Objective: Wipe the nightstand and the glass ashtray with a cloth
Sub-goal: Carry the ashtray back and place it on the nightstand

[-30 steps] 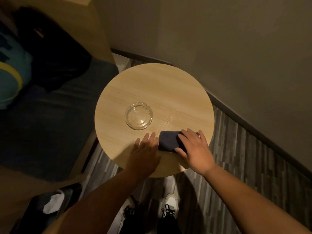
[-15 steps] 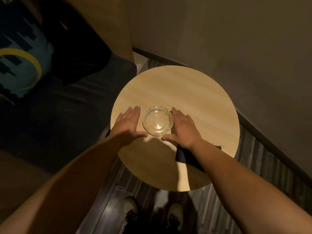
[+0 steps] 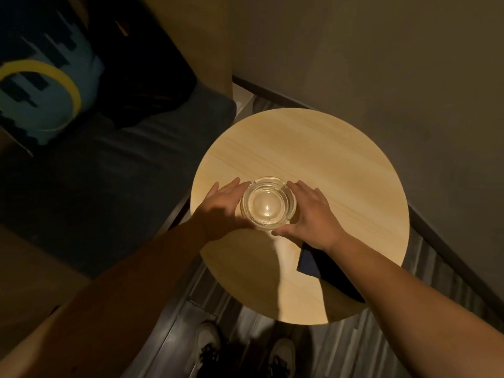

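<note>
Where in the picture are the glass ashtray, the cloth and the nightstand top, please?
glass ashtray (image 3: 268,204): head view, on the middle of its bowl.
cloth (image 3: 317,264): head view, on its visible dark corner beside the right forearm.
nightstand (image 3: 300,148): head view, on the bare wood of the far part of its round top.

We have a single view, worn on the head, looking steeply down and forward. The round desk (image 3: 313,148) fills the centre at arm's reach, our own shoes (image 3: 208,342) sit at the bottom edge, the wall (image 3: 381,64) beyond.
</note>
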Demonstrator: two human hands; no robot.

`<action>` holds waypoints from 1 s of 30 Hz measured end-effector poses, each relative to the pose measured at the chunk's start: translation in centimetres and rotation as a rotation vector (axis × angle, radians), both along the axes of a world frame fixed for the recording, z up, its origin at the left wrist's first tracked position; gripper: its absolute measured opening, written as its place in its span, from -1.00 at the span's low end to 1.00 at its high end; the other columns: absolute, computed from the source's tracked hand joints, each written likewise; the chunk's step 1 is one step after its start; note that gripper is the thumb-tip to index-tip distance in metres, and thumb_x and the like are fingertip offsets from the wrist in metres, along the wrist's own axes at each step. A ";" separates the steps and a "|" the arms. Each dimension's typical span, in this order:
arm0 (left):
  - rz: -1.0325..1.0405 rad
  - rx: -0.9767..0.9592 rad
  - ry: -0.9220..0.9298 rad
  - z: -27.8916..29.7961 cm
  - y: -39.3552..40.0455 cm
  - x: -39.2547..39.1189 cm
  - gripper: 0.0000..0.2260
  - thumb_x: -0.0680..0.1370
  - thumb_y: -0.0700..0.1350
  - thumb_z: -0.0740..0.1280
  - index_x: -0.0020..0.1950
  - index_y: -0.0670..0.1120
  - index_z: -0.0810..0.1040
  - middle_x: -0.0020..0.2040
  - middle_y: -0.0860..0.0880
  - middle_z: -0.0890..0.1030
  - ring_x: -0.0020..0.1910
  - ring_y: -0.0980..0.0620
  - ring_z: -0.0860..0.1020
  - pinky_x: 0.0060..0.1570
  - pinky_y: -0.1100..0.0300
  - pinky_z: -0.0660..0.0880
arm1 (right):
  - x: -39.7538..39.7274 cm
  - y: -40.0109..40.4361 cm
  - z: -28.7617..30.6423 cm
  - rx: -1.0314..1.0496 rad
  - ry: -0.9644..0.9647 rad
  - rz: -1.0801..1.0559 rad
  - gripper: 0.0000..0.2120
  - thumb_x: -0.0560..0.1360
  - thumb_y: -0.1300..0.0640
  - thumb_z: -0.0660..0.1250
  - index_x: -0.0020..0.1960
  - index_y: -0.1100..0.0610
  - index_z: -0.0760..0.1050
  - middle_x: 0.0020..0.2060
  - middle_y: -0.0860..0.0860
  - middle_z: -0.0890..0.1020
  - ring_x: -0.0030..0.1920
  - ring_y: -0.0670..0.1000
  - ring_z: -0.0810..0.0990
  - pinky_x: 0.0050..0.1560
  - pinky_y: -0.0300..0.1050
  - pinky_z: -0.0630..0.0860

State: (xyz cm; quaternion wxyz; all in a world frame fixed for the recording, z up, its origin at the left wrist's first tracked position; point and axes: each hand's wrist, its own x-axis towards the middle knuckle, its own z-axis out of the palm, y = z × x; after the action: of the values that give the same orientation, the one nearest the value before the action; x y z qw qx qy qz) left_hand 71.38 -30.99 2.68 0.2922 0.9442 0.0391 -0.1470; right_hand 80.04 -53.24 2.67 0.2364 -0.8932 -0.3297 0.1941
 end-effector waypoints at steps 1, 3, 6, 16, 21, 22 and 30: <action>0.029 -0.005 0.018 0.9 0.0 -0.6 -0.21 0.43 0.25 0.38 0.53 0.04 0.11 0.56 0.02 0.15 0.54 0.01 0.00 0.46 0.00 -0.19 | -0.3 0.2 0.8 0.006 0.000 0.018 0.08 0.20 -0.27 0.54 0.52 0.07 0.10 0.49 0.02 0.26 0.52 0.02 0.07 0.49 0.07 -0.12; 0.084 -0.031 0.017 3.5 0.2 -2.4 -0.18 0.42 0.27 0.37 0.54 0.03 0.09 0.56 0.03 0.11 0.54 -0.02 -0.01 0.45 0.04 -0.19 | -1.1 1.2 2.7 0.003 0.007 0.062 0.09 0.19 -0.27 0.54 0.52 0.06 0.09 0.49 0.02 0.25 0.51 0.03 0.10 0.48 0.02 -0.09; 0.193 -0.098 -0.006 7.6 1.0 -6.2 -0.12 0.36 0.30 0.43 0.54 0.02 0.11 0.50 0.10 0.18 0.50 0.06 0.05 0.42 0.09 -0.02 | -3.0 3.4 5.8 0.047 0.033 0.141 0.08 0.17 -0.27 0.56 0.51 0.04 0.11 0.43 0.03 0.35 0.42 0.06 0.28 0.41 -0.05 0.12; 0.647 -0.073 -0.154 11.4 4.6 -29.9 -0.13 0.32 0.02 0.57 0.51 -0.12 0.22 0.45 -0.12 0.37 0.47 -0.09 0.27 0.46 0.04 0.16 | -18.1 14.6 11.8 0.058 0.031 0.638 -0.03 0.20 -0.21 0.55 0.48 -0.01 0.19 0.38 -0.01 0.43 0.33 0.01 0.42 0.29 -0.17 0.30; 0.802 -0.053 -0.139 11.9 7.7 -42.4 -0.32 0.33 0.16 0.52 0.38 0.08 0.36 0.28 0.10 0.48 0.27 0.13 0.44 0.27 0.02 0.42 | -29.2 20.9 12.5 0.045 0.069 0.798 0.00 0.21 -0.17 0.56 0.50 0.01 0.15 0.40 -0.06 0.38 0.38 -0.05 0.35 0.37 -0.16 0.26; 0.841 -0.055 -0.115 11.7 8.3 -45.2 -0.28 0.33 0.17 0.52 0.41 0.08 0.33 0.31 0.09 0.47 0.30 0.10 0.42 0.29 0.01 0.42 | -31.6 22.3 12.6 0.048 0.077 0.824 -0.02 0.21 -0.15 0.57 0.49 0.00 0.16 0.39 -0.07 0.39 0.36 -0.05 0.36 0.35 -0.18 0.26; 1.081 -0.057 -0.176 12.0 14.3 -65.1 -0.22 0.31 0.23 0.51 0.44 0.17 0.25 0.37 0.15 0.43 0.34 0.15 0.39 0.31 0.04 0.39 | -50.8 32.3 13.6 0.042 0.152 0.993 -0.05 0.25 -0.13 0.56 0.48 -0.09 0.11 0.35 -0.16 0.38 0.35 -0.11 0.33 0.23 -0.31 0.22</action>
State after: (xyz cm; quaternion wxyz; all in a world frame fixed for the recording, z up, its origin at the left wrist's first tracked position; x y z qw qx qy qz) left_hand 6.25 -16.67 14.72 0.3536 0.7901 0.4900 0.1025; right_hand 29.24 -20.99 16.26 0.1566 -0.6069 -0.7007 0.3410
